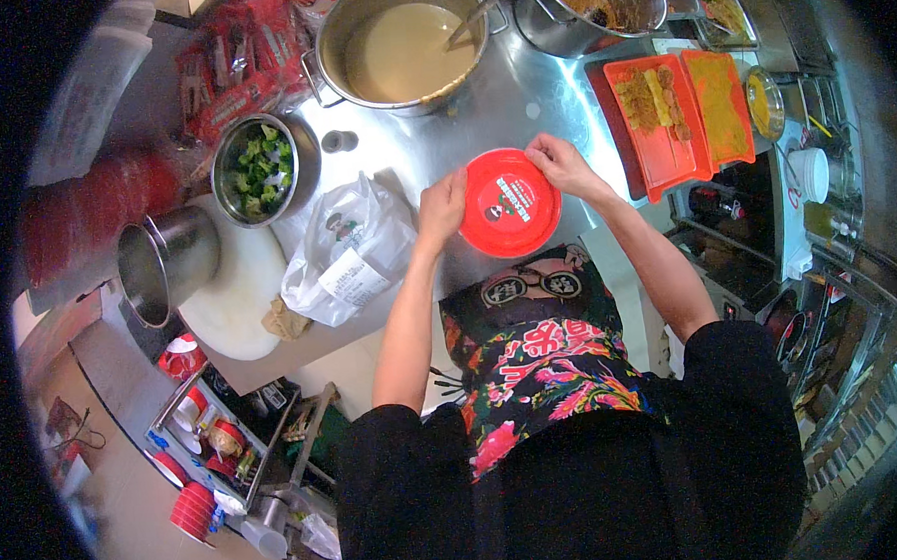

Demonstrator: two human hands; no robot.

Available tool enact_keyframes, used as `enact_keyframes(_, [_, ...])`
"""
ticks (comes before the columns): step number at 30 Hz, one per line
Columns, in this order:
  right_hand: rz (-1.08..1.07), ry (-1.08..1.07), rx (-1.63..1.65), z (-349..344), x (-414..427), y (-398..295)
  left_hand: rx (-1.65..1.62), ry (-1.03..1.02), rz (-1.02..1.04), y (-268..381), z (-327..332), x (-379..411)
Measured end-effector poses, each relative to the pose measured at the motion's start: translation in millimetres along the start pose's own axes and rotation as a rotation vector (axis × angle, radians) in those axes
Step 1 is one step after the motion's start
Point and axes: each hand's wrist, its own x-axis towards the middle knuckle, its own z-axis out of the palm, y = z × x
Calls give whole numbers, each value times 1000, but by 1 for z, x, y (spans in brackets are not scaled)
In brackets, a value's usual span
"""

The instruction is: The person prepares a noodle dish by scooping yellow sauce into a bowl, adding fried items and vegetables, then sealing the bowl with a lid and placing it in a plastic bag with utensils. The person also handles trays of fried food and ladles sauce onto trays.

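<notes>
A round red takeaway lid or shallow bowl (483, 222), printed with a small cartoon figure and writing, is between my hands near the front edge of the steel worktop (479, 125). The fingers of my left hand (442, 209) are at its left rim. At its upper right rim, my right hand (562, 166) pinches the edge. What lies under the red piece is hidden. Left of my left hand, a white plastic carrier bag (334, 240) bears a printed figure and a paper slip. Its contents are not visible.
A pot of pale broth (408, 53) holds a ladle. Nearby stand a dark pot (594, 11), a steel bowl of broccoli (260, 168) and a small cylindrical container (339, 141). Skewered food lies on an orange tray (683, 153). A white cutting board (231, 297) sits beside a metal pot (170, 262).
</notes>
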Motion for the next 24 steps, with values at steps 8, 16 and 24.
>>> enact_keyframes(8, [-91, -142, -30, 5, 34, -3, 243, -181, 133, 27, -7, 31])
enact_keyframes(16, [118, 170, -167, 9, 4, -19, 52, -205, -41, 5, 8, 26])
enact_keyframes(24, [89, 244, -305, 24, 25, 4, 196, -310, -28, 29, 10, 39])
